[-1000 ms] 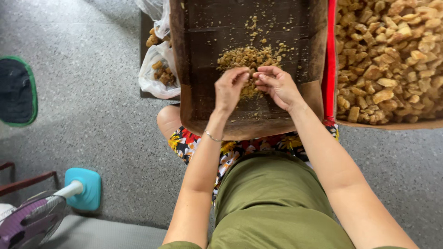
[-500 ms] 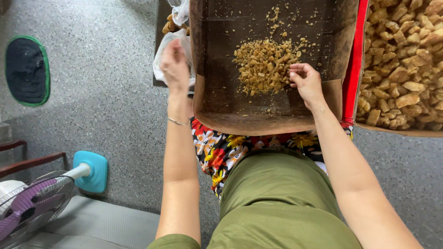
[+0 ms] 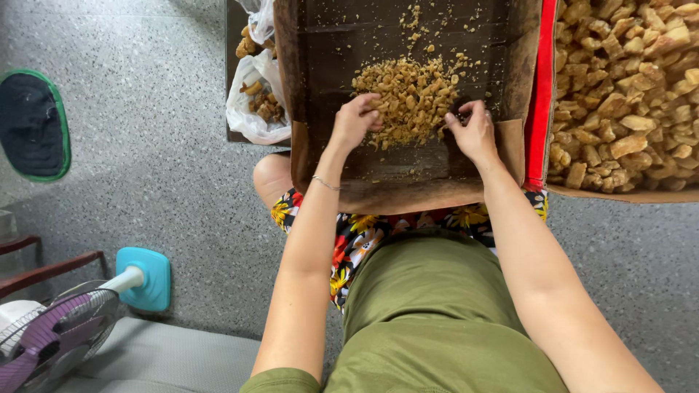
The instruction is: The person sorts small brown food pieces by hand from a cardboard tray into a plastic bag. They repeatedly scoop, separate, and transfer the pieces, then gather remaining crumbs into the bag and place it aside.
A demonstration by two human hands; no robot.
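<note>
Both hands in cardboard tray [image 3: 510, 145]: left hand [image 3: 354, 120] curled on crumb pile [image 3: 408, 98] at nine o'clock, right hand [image 3: 473, 131] pinching bits at three o'clock. Pile gathered centrally; scattered crumbs remaining at twelve o'clock.

floor [image 3: 145, 167]: grey speckled | fan [image 3: 51, 335] (purple blades) btm-left | mat [image 3: 33, 124]

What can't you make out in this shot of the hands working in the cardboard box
Head view only:
- left hand: fingertips buried in the pile of small golden pieces.
- right hand: palm faces away, so any grip is hidden.
- cardboard box: far end cut off by top edge.
- plastic bag: contents too small to identify.
</note>
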